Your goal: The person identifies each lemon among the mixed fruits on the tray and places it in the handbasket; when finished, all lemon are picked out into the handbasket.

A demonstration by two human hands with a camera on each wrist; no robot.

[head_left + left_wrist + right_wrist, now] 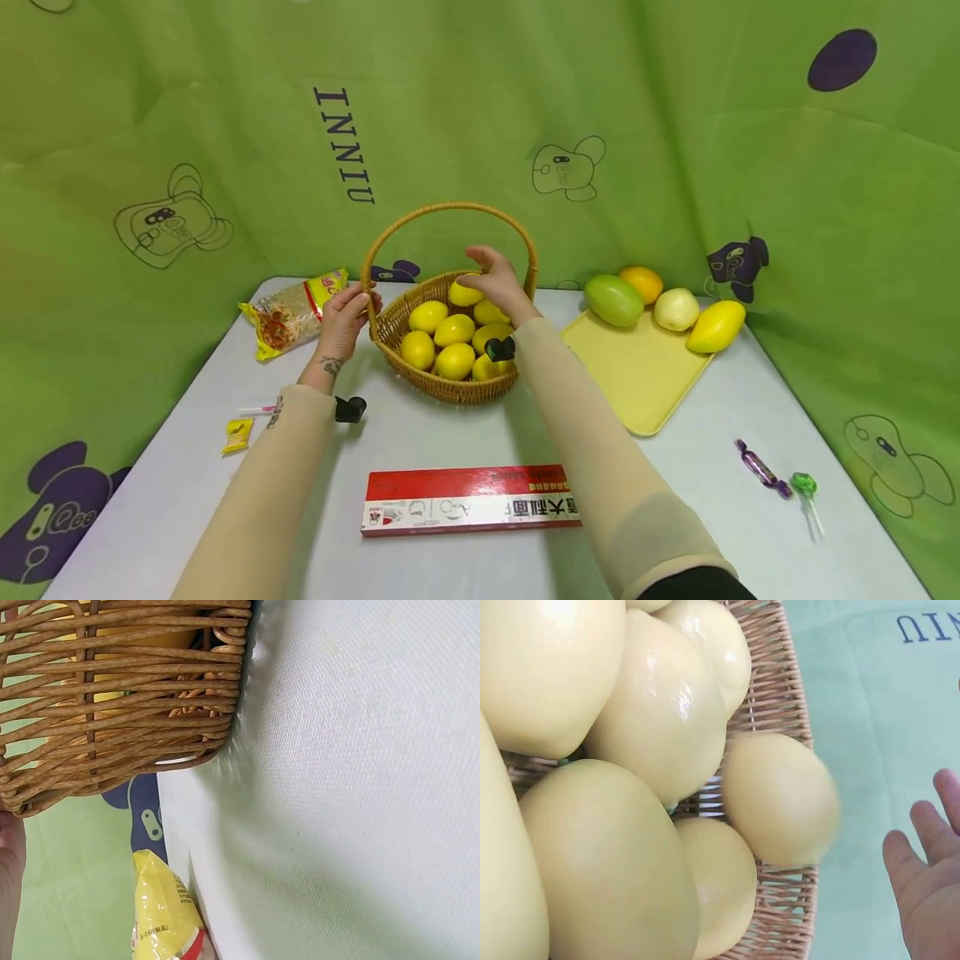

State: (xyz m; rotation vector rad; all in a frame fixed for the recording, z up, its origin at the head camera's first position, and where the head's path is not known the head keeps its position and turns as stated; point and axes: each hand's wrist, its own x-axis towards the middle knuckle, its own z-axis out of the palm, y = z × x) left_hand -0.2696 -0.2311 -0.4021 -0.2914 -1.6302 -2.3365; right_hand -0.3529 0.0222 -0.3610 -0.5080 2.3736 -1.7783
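A wicker basket (420,382) with a tall arched handle (450,206) holds several lemons (454,331). My left hand (345,321) grips the left foot of that handle; in the left wrist view only a sliver of it shows beside the basket's woven wall (120,735). Over the far right part of the basket is my right hand (501,285), its fingers spread and nothing held. One lemon (780,799) lies against the far rim near it; in the right wrist view, a gap separates the fingers (911,862) from this fruit.
Right of the basket is a yellow tray (637,375), with a green mango (615,300), an orange fruit, a pale round fruit and a yellow mango along its far edge. A food bag (288,321) lies left. Nearer are a red-and-white box (457,500), wrapped candies (763,469) and a green lollipop (804,483).
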